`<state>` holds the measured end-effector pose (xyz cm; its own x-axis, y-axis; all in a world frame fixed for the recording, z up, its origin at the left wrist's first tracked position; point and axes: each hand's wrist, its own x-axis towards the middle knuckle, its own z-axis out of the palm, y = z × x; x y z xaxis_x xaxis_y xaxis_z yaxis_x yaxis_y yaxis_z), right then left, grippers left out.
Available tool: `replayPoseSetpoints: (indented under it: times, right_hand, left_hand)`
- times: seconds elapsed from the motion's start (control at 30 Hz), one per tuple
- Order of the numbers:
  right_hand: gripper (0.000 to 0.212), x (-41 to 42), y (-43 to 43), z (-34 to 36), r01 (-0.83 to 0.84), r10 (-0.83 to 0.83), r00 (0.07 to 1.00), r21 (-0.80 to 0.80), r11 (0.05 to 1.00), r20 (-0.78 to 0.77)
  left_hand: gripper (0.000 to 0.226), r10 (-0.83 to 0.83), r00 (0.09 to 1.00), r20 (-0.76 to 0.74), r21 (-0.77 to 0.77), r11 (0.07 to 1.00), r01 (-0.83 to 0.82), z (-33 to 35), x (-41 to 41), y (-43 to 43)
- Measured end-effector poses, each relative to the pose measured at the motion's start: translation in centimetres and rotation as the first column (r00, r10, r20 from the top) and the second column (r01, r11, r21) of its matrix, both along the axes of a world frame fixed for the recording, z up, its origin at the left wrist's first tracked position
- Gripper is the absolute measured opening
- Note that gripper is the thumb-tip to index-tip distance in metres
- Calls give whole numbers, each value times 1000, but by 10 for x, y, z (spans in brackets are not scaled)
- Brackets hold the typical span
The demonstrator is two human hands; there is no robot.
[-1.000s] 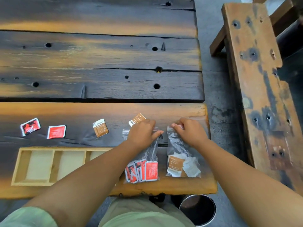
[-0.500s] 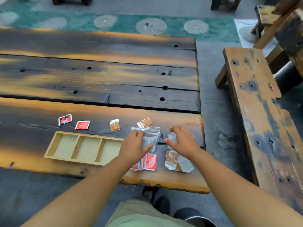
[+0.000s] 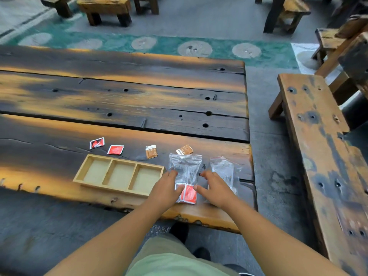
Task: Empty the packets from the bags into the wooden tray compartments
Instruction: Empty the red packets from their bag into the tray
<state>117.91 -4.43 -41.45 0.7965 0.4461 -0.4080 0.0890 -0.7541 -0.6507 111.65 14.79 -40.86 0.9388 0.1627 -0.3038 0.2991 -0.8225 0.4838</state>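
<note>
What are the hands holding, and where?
The left hand and right hand touch the bag of red packets at its lower side edges; a real grip cannot be told.

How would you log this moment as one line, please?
left hand, right hand flank red-packet bag | wooden tray: empty | second bag: beside right hand

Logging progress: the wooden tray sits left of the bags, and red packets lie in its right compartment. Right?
No. The head view shows the wooden tray with every compartment empty; red packets lie in the clear bag and loose on the table. It sits left of the bags.
</note>
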Motion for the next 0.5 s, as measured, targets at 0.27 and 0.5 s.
replayPoseSetpoints:
  times: [0.27, 0.5]
  right_hand:
    - [69, -11, 17, -21, 82, -90, 974, -50, 995, -208]
    - [76, -9, 39, -34, 373, -361, 847, -46, 927, -390]
  left_hand:
    - [62, 105, 962, -252, -194, 968, -157, -23, -4, -3]
    - [72, 215, 932, -291, -481, 809, -337, -35, 7, 13]
